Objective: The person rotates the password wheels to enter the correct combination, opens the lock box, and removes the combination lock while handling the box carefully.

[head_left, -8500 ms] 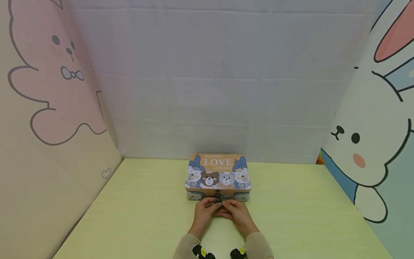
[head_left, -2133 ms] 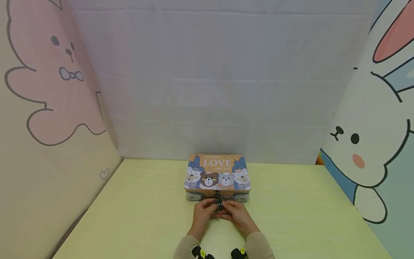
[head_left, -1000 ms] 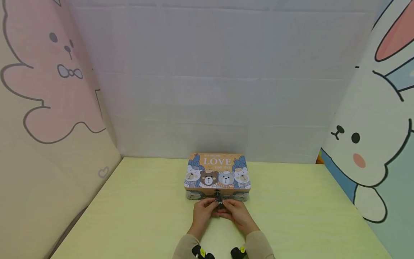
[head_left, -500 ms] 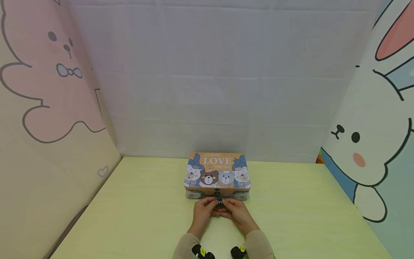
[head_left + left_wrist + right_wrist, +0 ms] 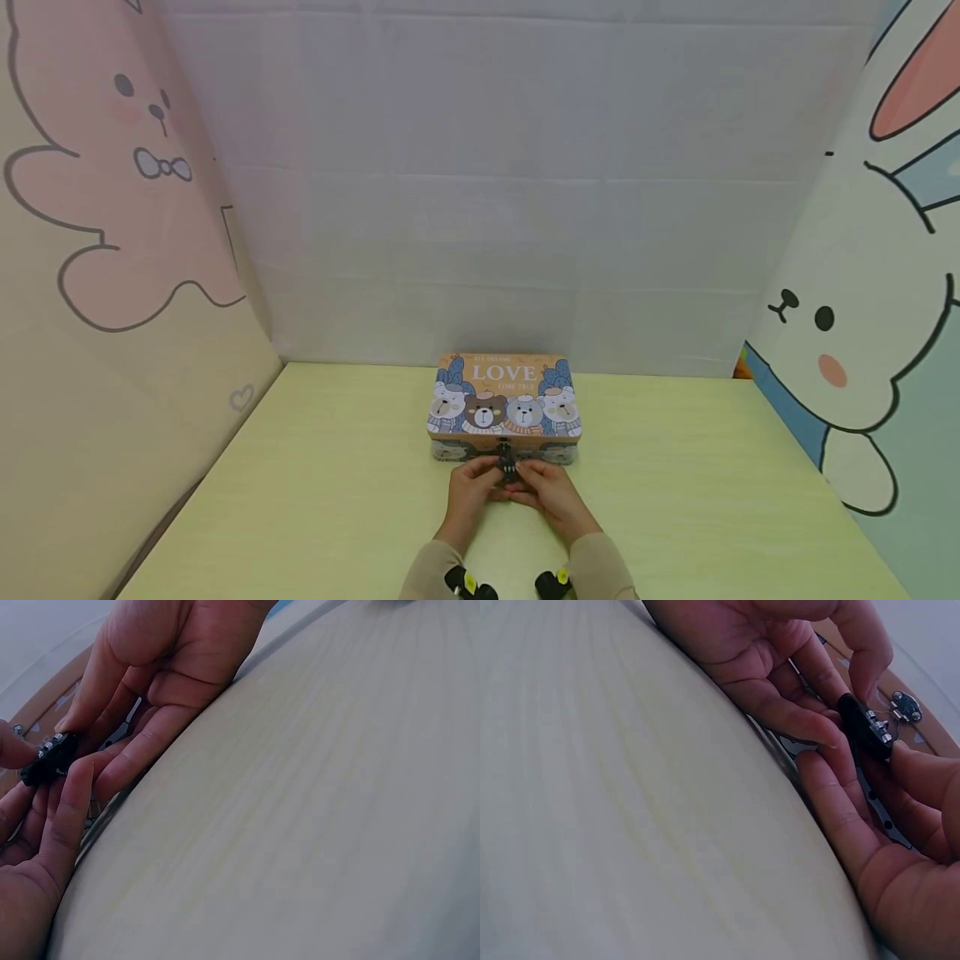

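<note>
A small black combination padlock with light number dials sits at the front clasp of a tin box printed with bears and the word LOVE. My left hand pinches the padlock from the left, its thumb by the dials. From the other side my right hand grips it between thumb and fingers. Both wrist views show the padlock between the two hands' fingertips, dials facing up. Fingers of both hands lie close together beneath it. The box lid is down.
The box stands near the back edge of a pale yellow-green table. Behind it hangs a white cloth. Side panels bear a pink cartoon animal and a white rabbit.
Both hands stay at the padlock with only slight finger shifts. Its dials show more plainly between the thumbs than 8.5 seconds ago. The box has not moved; the head view drifts slightly.
</note>
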Demonstrator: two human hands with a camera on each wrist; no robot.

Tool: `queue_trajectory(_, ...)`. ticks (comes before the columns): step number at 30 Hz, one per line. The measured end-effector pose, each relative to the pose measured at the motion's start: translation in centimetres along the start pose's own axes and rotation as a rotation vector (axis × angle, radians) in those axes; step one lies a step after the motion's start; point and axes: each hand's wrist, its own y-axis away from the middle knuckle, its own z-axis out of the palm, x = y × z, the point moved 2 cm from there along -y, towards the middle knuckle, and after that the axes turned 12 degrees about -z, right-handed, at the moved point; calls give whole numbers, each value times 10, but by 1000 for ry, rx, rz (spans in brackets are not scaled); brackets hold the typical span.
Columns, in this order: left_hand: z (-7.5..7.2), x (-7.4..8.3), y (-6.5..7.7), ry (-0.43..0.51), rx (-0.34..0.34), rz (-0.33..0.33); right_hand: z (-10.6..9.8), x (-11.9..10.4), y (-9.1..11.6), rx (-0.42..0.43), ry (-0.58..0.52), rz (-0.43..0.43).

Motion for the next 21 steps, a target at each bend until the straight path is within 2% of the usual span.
queue_trajectory(9,0,5,4,8,-4,-21,1,0,2,2,-3,-2)
queue_trajectory(14,-2,-3,-2,-7,7,-6,1,0,3,2,-2,-2)
queue_trajectory(21,-2,-6,-5,-22,8,-2,1,-1,2,-1,-4,-8)
